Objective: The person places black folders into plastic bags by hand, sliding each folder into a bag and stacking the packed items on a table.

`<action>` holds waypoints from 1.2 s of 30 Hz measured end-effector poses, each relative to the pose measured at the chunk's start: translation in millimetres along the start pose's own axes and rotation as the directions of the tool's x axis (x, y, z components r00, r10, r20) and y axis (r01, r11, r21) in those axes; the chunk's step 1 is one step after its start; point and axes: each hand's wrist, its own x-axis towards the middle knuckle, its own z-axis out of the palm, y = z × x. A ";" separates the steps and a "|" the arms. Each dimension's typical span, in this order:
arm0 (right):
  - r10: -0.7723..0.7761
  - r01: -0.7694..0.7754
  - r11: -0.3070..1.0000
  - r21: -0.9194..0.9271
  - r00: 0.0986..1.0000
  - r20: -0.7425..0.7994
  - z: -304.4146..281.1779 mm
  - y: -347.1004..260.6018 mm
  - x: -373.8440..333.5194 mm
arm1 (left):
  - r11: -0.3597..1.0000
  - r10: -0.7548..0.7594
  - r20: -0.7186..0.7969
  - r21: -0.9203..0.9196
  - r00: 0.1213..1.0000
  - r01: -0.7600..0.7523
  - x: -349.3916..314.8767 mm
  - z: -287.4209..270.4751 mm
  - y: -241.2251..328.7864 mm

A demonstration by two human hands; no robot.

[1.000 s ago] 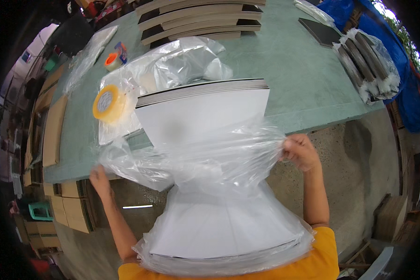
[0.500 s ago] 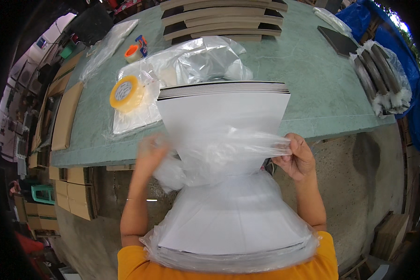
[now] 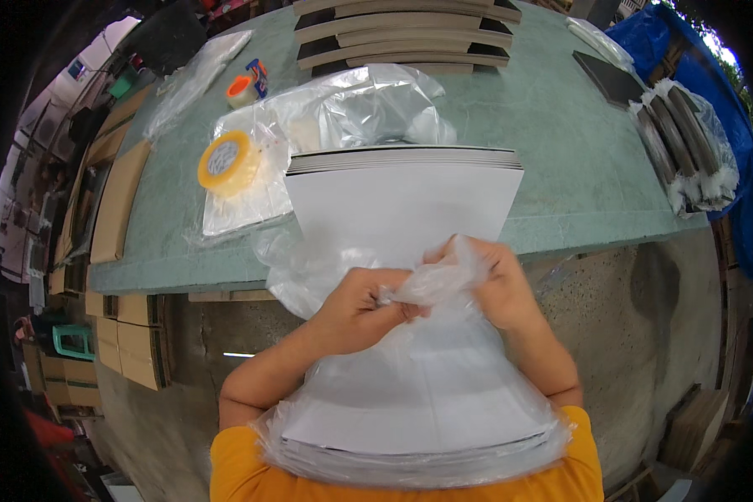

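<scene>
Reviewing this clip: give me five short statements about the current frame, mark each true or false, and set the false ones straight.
1. The left hand and the right hand both grip plastic film. True.
2. The yellowish tape roll lies to the right of the white-faced stack. False: the tape roll lies to its left.
3. The upper edge of the white-faced stack shows outside the plastic film. True.
4. The person's sleeves are blue. False: the sleeves are orange-yellow.
5. A wrapped dark bundle lies toward the right side of the green table. True.
</scene>
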 end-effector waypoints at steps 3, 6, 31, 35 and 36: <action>0.142 -0.393 0.802 0.450 0.857 0.495 -19.7 15.9 -7.6 | 0.974 -0.126 -0.001 -0.188 0.992 0.124 7.0 -15.2 6.1; 0.395 -0.199 0.872 -0.446 0.826 0.403 36.1 -5.1 1.4 | 0.928 -0.164 0.123 -0.317 0.979 0.196 6.4 -24.9 30.1; -0.021 -0.327 0.148 -0.933 0.943 -0.333 0.5 -37.3 -13.9 | 0.801 0.152 -0.832 0.420 0.534 0.426 -26.3 -128.1 11.3; -0.481 -0.392 -0.043 -0.919 0.814 -0.325 -5.9 -42.2 1.9 | 0.297 0.582 -0.445 0.895 0.680 0.332 -12.7 -114.5 18.1; -0.491 -0.386 -0.073 -0.920 0.816 -0.303 -13.0 -43.4 -2.3 | 0.240 0.544 -0.389 0.921 0.744 0.306 -12.6 -110.6 19.2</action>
